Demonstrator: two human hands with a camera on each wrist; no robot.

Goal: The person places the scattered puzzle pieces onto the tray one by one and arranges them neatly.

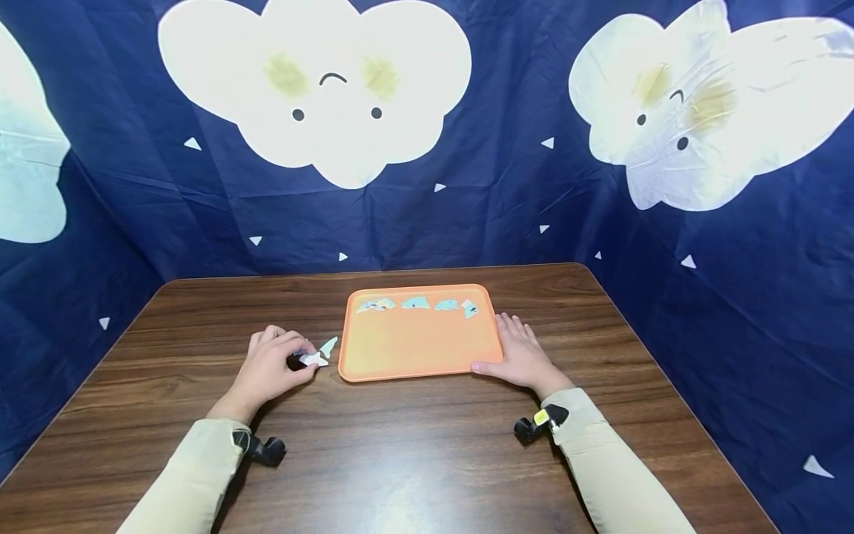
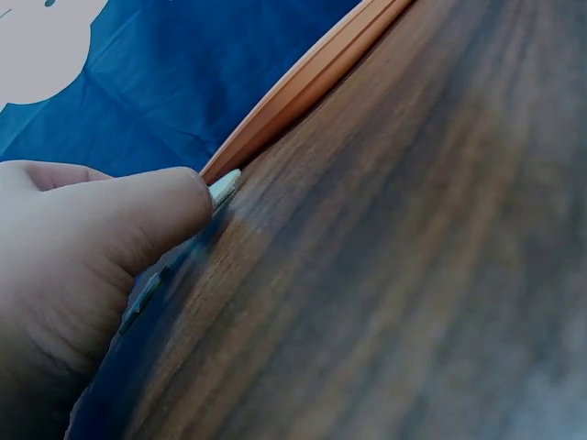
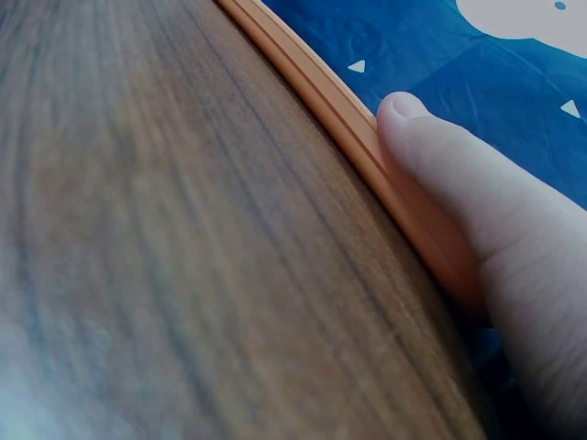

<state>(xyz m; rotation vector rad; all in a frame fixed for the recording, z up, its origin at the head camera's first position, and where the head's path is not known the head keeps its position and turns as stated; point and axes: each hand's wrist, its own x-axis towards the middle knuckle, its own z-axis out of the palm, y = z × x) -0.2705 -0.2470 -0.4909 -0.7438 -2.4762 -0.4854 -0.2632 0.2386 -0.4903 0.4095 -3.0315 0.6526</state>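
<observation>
Head view: one orange tray [image 1: 420, 343], flat on the wood-grain surface [image 1: 400, 437], bearing four printed pieces [image 1: 416, 303] in a row along its far side, set apart from one another; its middle and near part bare. Off the tray, just beyond its left rim, two: a white piece [image 1: 314, 360], possibly more than one overlapped, and a pale green piece [image 1: 328, 346] just beside it. By judgement, laying-out partly done: four pieces placed, at least two left over. Left hand [image 1: 270, 365], one: thumb and forefinger curled about the white piece, gap narrow; firmness of hold cannot be told. Right hand [image 1: 523, 360], one: fingers extended and spread at the tray's right rim, thumb on the near right corner, nothing picked up. Also two wrist-worn devices [image 1: 267, 449] and three cloud prints [image 1: 316, 81] on blue cloth [image 1: 414, 230]. Left wrist view: one thumb, a pale edge [image 2: 226, 186] showing at its tip, close to the tray rim; one thin sliver [image 2: 144, 301] nearer its base; which pieces these are, uncertain; other fingers mostly hidden. Right wrist view: one thumb, straight, against the tray's rim; pieces visible, none; remaining fingers out of sight.
</observation>
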